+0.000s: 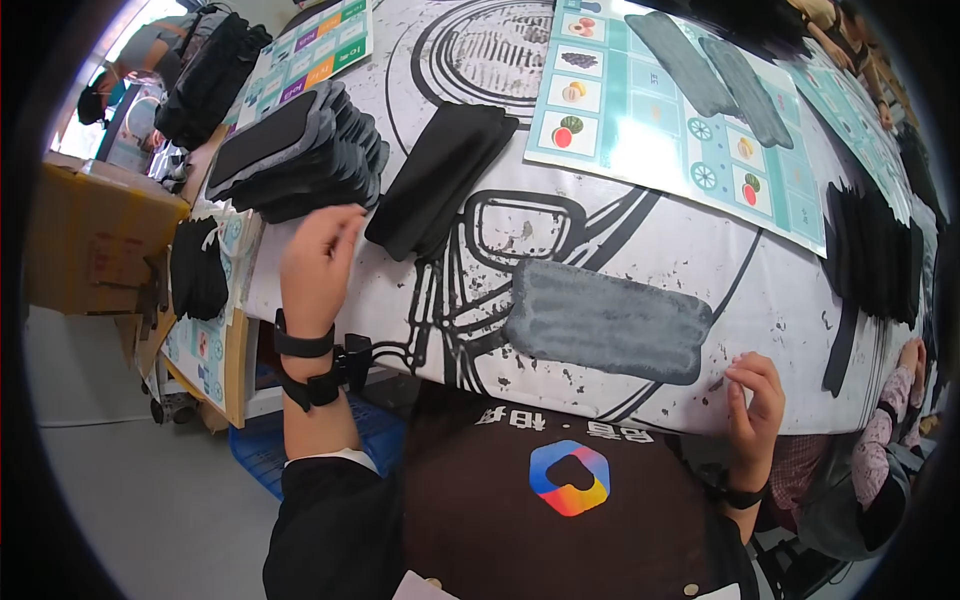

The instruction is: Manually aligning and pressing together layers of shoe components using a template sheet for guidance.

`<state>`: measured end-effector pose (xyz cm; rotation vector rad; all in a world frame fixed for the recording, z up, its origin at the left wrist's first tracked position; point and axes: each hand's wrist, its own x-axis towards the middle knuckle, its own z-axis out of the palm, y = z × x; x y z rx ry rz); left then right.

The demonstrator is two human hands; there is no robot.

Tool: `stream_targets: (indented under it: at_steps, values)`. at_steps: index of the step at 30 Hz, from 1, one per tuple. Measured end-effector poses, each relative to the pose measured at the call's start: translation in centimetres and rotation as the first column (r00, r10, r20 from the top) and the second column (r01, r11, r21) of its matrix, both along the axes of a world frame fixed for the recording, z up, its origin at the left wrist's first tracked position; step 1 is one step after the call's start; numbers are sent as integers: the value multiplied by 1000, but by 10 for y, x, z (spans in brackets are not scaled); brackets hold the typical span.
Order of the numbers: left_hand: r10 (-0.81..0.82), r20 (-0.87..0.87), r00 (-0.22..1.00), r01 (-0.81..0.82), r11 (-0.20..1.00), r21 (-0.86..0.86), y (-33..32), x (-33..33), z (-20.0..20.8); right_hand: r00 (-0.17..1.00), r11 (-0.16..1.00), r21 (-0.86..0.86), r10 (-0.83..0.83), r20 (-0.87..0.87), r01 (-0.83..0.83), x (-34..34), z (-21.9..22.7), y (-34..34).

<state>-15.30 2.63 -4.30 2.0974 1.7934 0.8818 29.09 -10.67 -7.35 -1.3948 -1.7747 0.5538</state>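
Note:
My left hand (325,260) is closed with its fingers curled in, nothing showing between them. It is beside the near edge of a stack of grey and black fabric pads (300,150). Just right of it lies a folded bundle of black cloth (440,180). A flat grey, fuzzy fabric piece with rounded ends (608,322) is spread in front of me near the table's front edge. To the right of that piece, my right hand (757,400) is at the table edge with fingers loosely bent and apart, holding nothing.
A patterned white cloth (780,330) covers the table. Two grey strips (690,70) lie on a printed fruit board (640,150). More black cloth (875,250) is piled at right, near another person's arm (880,440). A cardboard box (100,240) stands left; a blue crate (260,455) is below.

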Motion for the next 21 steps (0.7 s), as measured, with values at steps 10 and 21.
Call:
stream_targets:
  at_steps: [10,21]
  values:
    - [-400,106,910,332,858,391,-74,90,26,729,878,-363,-23,-684,-312,-52,39,18]
    - [-25,876,482,121,992,-38,-72,141,7,647,787,-473,-128,-752,-395,-45,16,13]
